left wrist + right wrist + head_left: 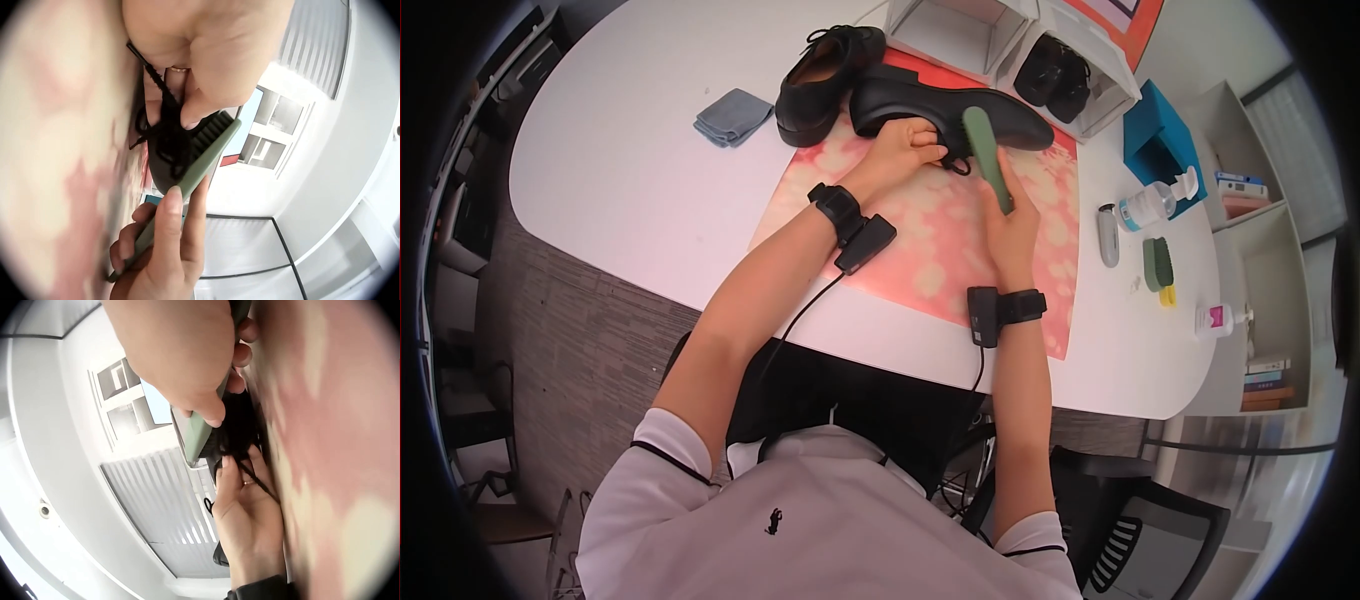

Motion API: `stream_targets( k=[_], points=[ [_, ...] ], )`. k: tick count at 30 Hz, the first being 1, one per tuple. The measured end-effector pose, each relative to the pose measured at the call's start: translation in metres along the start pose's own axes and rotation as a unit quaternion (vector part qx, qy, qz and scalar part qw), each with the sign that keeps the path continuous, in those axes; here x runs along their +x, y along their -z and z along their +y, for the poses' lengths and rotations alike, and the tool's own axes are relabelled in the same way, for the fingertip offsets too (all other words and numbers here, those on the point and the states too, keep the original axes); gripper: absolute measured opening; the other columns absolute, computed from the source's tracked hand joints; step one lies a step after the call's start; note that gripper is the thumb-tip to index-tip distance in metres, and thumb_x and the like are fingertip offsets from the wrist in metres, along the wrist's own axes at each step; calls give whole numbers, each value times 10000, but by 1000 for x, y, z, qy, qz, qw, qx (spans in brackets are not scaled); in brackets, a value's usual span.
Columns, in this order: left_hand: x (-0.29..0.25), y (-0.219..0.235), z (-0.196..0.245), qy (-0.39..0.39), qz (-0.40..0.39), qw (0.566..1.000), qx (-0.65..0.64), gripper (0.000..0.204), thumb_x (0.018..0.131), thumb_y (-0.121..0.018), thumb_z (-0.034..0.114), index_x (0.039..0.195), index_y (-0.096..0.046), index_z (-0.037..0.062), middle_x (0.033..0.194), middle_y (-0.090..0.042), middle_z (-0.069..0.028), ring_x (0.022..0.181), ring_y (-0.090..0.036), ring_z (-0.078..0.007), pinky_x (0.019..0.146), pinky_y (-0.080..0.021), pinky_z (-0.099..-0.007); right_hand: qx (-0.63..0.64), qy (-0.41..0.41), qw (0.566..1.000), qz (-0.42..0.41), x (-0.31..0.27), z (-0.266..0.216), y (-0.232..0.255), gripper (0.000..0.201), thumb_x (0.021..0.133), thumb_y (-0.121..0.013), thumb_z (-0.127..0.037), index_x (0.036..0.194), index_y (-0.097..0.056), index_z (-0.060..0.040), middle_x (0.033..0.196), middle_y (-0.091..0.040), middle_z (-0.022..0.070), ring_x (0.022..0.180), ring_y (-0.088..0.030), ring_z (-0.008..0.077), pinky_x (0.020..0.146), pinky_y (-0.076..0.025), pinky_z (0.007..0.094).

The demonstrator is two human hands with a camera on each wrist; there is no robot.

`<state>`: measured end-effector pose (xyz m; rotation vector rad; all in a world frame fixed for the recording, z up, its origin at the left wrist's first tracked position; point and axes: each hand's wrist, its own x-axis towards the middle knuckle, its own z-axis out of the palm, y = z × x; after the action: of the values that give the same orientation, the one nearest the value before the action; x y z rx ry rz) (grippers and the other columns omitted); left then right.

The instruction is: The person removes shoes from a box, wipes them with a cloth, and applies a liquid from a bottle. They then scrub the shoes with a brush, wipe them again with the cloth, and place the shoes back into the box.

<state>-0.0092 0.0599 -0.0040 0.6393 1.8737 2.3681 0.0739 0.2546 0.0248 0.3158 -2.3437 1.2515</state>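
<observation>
A black lace-up shoe (905, 98) lies on its side on the red and cream patterned mat (920, 250), toe to the right. My left hand (892, 160) holds it near the lacing, thumb and fingers pinching about the black laces (167, 140) in the left wrist view. With my right hand (1012, 225) I grip the handle of a green brush (986, 150). Its dark bristles (209, 132) are right at the lacing, close beside the left thumb. The other black shoe (822, 80) rests sole down at the mat's upper left corner.
A folded grey cloth (733, 117) lies left of the shoes. White boxes (950, 40) stand behind, one with black shoes (1052, 78) inside. To the right are a teal box (1160, 140), a pump bottle (1150, 205), a grey handheld item (1108, 235) and another green brush (1157, 263).
</observation>
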Motion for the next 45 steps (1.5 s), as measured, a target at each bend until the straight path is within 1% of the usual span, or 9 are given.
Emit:
stream_targets(
  k=[6,12,21,28,31,36,39,42,45],
  points=[
    [-1,-4,2,8,27,998,-47,174,897,-601,-60,1067,-626,-86,953,-709,-93,856,-672,-133,757,-559,-275,-1,-13,993,113,1,17,12,485,929,-630,-113,1407,-550,-103,1215,-686,154,1045,-673,213,895,-488,288],
    [-1,4,-3,30,5,999,17,114,897,-614,-16,992,-667,-52,888,-685,-52,794,-649,-109,736,-546,-267,13,8,999,-33,-2,-1,-2,496,922,-636,-116,1411,-553,-142,1219,-681,163,1059,-672,224,901,-492,305],
    [-11,-8,24,91,53,994,-5,222,956,-642,165,1037,-699,-33,898,-700,-38,790,-641,-89,722,-534,-249,-67,-17,986,155,3,25,15,497,929,-629,-123,1418,-542,-134,1272,-655,163,1128,-650,263,941,-482,327],
    [-7,-6,13,85,58,995,-13,215,945,-649,145,1001,-708,-55,880,-708,-56,782,-651,-94,689,-537,-235,-42,64,997,23,1,-3,-4,490,939,-620,-137,1422,-536,-125,1206,-677,142,1098,-646,270,926,-482,333],
    [-7,-4,9,69,48,996,-8,217,938,-655,136,1002,-706,-65,880,-711,-65,779,-657,-101,693,-543,-235,-51,-1,999,16,2,-6,-1,483,946,-619,-166,1421,-536,-125,1197,-680,139,1081,-650,282,927,-481,334],
    [-6,-5,8,73,46,996,-19,221,926,-667,126,1017,-706,-71,901,-722,-82,798,-671,-115,721,-556,-247,-93,3,984,151,8,30,18,480,951,-599,-152,1422,-524,-91,1356,-594,184,1229,-590,320,1007,-452,342],
    [-8,-6,9,71,44,996,28,232,921,-674,126,1031,-704,-75,915,-726,-85,812,-675,-117,728,-560,-256,-74,-30,983,168,6,37,26,484,953,-602,-157,1425,-520,-90,1369,-587,175,1251,-577,310,1018,-446,337],
    [-10,-8,9,60,42,997,13,228,946,-650,143,1010,-710,-67,865,-706,-36,770,-609,-62,694,-485,-223,-4,40,986,159,7,18,12,488,952,-615,-175,1428,-524,-115,1318,-624,159,1195,-609,293,980,-463,340],
    [-9,-7,6,47,41,998,17,233,949,-642,137,1039,-705,-68,914,-722,-56,813,-635,-76,729,-506,-235,-47,-18,998,34,8,-12,3,489,951,-623,-189,1430,-531,-152,1241,-657,142,1108,-637,271,925,-476,338]
  ],
)
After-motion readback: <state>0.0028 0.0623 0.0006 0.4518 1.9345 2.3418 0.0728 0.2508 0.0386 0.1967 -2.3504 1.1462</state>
